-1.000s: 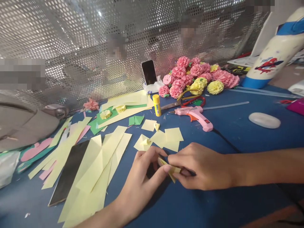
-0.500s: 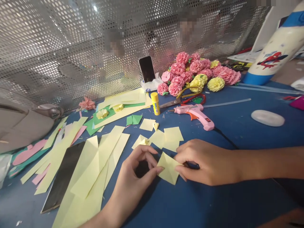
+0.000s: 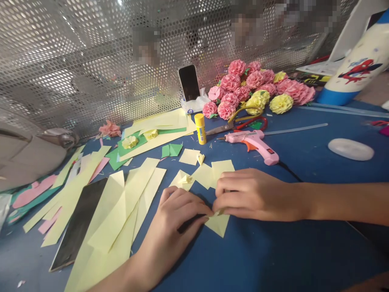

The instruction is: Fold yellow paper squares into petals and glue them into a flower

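One paper (image 3: 219, 226), seemingly being folded
Left hand (image 3: 176, 213) and right hand (image 3: 253, 195) both pinch its upper edge; a diamond moments ago; only a triangle shows now

Matt paper forms the creased square (image 3: 219, 226), the smooth strips (image 3: 121, 211) and the rough, ruffled flowers (image 3: 231, 82). The glue gun (image 3: 253, 144) is smooth pink plastic, the glue stick (image 3: 199, 129) glossy yellow plastic. Bare metal shows on the scissors (image 3: 219, 129); perforated, metallic-looking mesh (image 3: 91, 73) gleams in spots. The phone (image 3: 189, 83) has a glossy dark face, the tabletop (image 3: 273, 259) a smooth, dull finish.
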Available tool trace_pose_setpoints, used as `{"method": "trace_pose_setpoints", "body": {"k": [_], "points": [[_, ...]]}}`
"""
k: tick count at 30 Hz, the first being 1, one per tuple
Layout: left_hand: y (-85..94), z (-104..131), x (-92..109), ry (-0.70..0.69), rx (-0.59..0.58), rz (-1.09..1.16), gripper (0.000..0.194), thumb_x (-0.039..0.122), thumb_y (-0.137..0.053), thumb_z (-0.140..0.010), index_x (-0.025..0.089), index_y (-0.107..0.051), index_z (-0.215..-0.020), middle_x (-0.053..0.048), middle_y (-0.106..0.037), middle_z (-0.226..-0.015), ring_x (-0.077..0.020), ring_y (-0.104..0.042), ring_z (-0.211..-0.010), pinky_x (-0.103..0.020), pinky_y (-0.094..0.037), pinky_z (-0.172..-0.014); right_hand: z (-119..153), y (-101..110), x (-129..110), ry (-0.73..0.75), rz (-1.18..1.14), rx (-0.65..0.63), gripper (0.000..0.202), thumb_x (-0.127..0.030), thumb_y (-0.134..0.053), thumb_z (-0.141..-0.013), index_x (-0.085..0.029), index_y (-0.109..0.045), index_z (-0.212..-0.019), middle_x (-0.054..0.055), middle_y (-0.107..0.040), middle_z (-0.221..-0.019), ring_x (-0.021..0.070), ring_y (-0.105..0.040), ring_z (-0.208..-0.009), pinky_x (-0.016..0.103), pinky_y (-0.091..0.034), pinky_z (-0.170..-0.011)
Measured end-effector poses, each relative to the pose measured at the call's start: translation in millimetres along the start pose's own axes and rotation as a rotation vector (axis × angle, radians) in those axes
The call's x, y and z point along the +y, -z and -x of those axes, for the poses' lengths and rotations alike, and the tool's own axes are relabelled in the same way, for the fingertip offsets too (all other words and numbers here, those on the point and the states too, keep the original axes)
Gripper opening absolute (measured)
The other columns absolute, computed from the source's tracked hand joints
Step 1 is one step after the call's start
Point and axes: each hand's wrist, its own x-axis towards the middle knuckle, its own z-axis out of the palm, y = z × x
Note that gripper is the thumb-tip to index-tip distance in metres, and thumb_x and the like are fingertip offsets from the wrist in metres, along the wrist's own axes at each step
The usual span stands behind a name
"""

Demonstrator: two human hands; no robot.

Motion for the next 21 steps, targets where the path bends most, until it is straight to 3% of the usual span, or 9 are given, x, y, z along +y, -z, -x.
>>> {"method": "trace_pose_setpoints", "body": {"k": [4,7,14,21], "points": [[3.8,6.2,-8.4,-0.163,-0.038,-0.051,0.027,0.006,-0.055,-0.099,0.027,-0.068,-0.109,0.002,-0.073,-0.107,-0.0156,-0.063,-0.097,-0.037,-0.033,-0.098,-0.5,2.1,5.7,0.266,0.158,0.093,0.023,-0.019,-0.047,-0.105,-0.017,-0.070,-0.104,0.003,-0.072,-0.112,0.0176,-0.063,-0.100,0.031,-0.048,-0.082],[5.5,9.7,-10.1,-0.219,-0.046,-0.125,0.024,0.012,-0.049,-0.103,0.026,-0.067,-0.111,-0.001,-0.072,-0.110,-0.0163,-0.062,-0.098,-0.038,-0.032,-0.099,-0.6,2.8,6.7,0.371,0.161,0.084,0.025,-0.016,-0.046,-0.105,-0.013,-0.071,-0.106,0.004,-0.075,-0.112,0.0183,-0.065,-0.101,0.031,-0.052,-0.079],[5.5,12.2,-7.4,-0.310,-0.059,-0.294,0.025,0.016,-0.046,-0.106,0.024,-0.068,-0.114,-0.003,-0.071,-0.108,-0.0163,-0.061,-0.100,-0.039,-0.032,-0.099,-1.2,2.8,6.5,0.400,0.152,0.058,0.028,-0.016,-0.045,-0.105,-0.012,-0.073,-0.103,0.005,-0.076,-0.109,0.0178,-0.067,-0.097,0.031,-0.054,-0.072],[0.6,6.2,-6.6,-0.475,0.042,-0.439,0.022,0.016,-0.053,-0.104,0.023,-0.072,-0.111,0.000,-0.073,-0.100,-0.0142,-0.060,-0.095,-0.036,-0.035,-0.097,-0.3,2.8,5.6,0.396,0.160,0.057,0.029,-0.017,-0.045,-0.106,-0.014,-0.073,-0.102,0.003,-0.076,-0.111,0.0171,-0.067,-0.098,0.031,-0.054,-0.073]]}}
